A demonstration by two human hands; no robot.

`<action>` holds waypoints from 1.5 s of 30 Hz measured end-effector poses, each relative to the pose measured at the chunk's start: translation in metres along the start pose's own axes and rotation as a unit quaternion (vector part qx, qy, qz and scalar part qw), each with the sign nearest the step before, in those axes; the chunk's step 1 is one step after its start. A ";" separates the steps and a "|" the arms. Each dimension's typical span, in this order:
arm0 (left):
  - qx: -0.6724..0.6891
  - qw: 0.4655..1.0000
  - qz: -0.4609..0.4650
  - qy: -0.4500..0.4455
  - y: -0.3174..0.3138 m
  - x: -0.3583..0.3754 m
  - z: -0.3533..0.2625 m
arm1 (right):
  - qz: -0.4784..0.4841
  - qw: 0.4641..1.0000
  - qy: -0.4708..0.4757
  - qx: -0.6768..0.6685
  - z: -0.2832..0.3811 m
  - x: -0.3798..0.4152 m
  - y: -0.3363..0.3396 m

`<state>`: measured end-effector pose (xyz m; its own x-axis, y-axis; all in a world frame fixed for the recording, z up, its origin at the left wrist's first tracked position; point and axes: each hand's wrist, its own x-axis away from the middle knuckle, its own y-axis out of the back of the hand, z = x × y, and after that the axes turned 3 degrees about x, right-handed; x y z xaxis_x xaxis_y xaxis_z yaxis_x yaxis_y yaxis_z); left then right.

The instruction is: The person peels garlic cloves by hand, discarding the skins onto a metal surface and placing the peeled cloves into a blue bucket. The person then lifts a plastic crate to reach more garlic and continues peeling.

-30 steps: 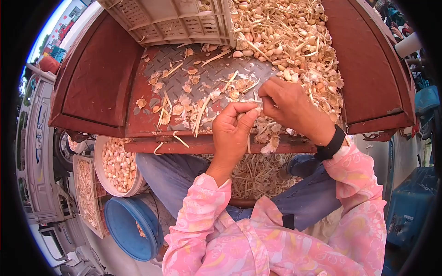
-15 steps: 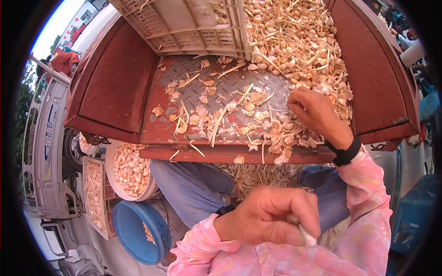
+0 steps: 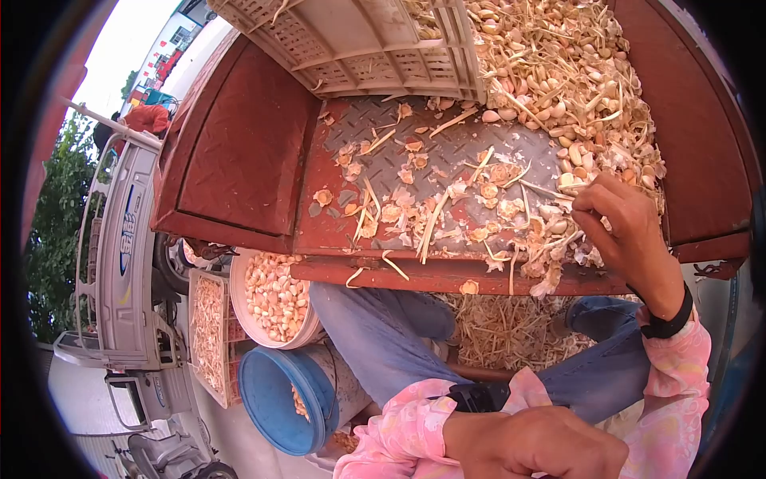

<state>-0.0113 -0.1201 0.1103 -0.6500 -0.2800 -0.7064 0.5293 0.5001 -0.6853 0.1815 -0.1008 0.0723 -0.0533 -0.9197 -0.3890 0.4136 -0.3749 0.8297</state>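
Head view: right hand [image 3: 618, 219] is curled with fingertips pinched into the garlic cloves and skins [image 3: 550, 88] heaped on the red truck-bed surface [image 3: 239, 152], left hand [image 3: 542, 443] is fisted near the lap, contents untellable, over the white clove bucket [image 3: 275, 299].

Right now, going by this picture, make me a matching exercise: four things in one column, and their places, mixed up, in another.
Things:
1. white bucket of garlic cloves
2. blue bucket
3. plastic crate
4. right hand

Places:
A. top, on the red metal bed
B. at the pile of garlic cloves and stalks
C. below the bed's edge
D. lowest, near the knee

Pairs: 1-C, 2-D, 3-A, 4-B
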 end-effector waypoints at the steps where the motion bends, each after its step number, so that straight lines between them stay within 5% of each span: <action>1: -0.009 1.000 0.012 -0.005 0.003 -0.001 0.002 | 0.000 1.000 0.003 0.003 0.000 0.000 0.002; 4: -0.177 0.981 -0.028 0.078 0.015 0.013 -0.025 | 0.013 1.000 -0.005 0.022 -0.008 0.000 0.002; 6: -0.279 0.917 -0.286 0.006 0.003 0.025 -0.065 | 0.034 0.998 -0.029 0.054 -0.022 0.004 0.004; 8: -0.505 0.725 -0.449 -0.132 0.011 0.057 -0.128 | 0.062 0.994 -0.041 0.074 -0.029 0.006 0.009; 10: -0.695 0.428 -0.562 -0.133 0.013 0.124 -0.212 | 0.117 0.990 -0.042 0.071 -0.030 0.009 0.007; 12: -0.805 0.195 -0.554 -0.082 0.015 0.211 -0.290 | 0.137 0.989 -0.016 0.060 -0.026 0.012 -0.002; 14: -0.821 0.020 -0.556 0.131 0.002 0.266 -0.332 | 0.153 0.986 0.000 0.068 -0.022 0.013 -0.016; 17: -0.906 -0.117 -0.392 0.111 0.011 0.253 -0.317 | 0.135 0.987 0.000 0.091 -0.024 0.009 -0.035; 19: -0.840 0.194 -0.507 -0.005 0.027 0.170 -0.248 | 0.130 0.986 0.011 0.104 -0.026 0.006 -0.040; 21: -0.764 0.423 -0.487 -0.017 0.044 0.106 -0.178 | 0.144 0.982 0.005 0.121 -0.025 0.001 -0.041; 23: -0.754 0.520 -0.394 0.076 0.065 0.068 -0.123 | 0.115 0.986 0.030 0.112 -0.025 0.000 -0.042; 26: -0.597 0.655 -0.437 0.158 0.107 0.031 -0.064 | 0.054 0.993 0.073 0.077 -0.014 -0.001 -0.036; 30: -0.432 0.755 -0.458 0.182 0.145 0.025 -0.045 | -0.015 0.995 0.094 0.020 -0.009 0.003 -0.034; 34: -0.438 0.764 -0.458 0.121 0.145 0.031 -0.042 | -0.042 0.980 0.050 -0.188 -0.014 0.005 -0.034; 37: -0.462 0.761 -0.450 0.071 0.138 0.029 -0.033 | 0.021 0.976 -0.078 -0.204 -0.014 0.003 -0.024; 43: -0.481 0.772 -0.416 0.016 0.138 0.035 -0.024 | -0.037 0.988 0.047 -0.141 -0.015 0.007 -0.037; 45: -0.479 0.772 -0.418 0.005 0.137 0.036 -0.026 | 0.014 0.957 -0.049 -0.285 -0.011 0.010 -0.035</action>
<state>0.0234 -0.0401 -0.0046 -0.5531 -0.8289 -0.0831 -0.7206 0.5261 -0.4516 0.1767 -0.0955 0.0344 -0.1083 -0.9453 -0.3077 0.8435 -0.2512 0.4748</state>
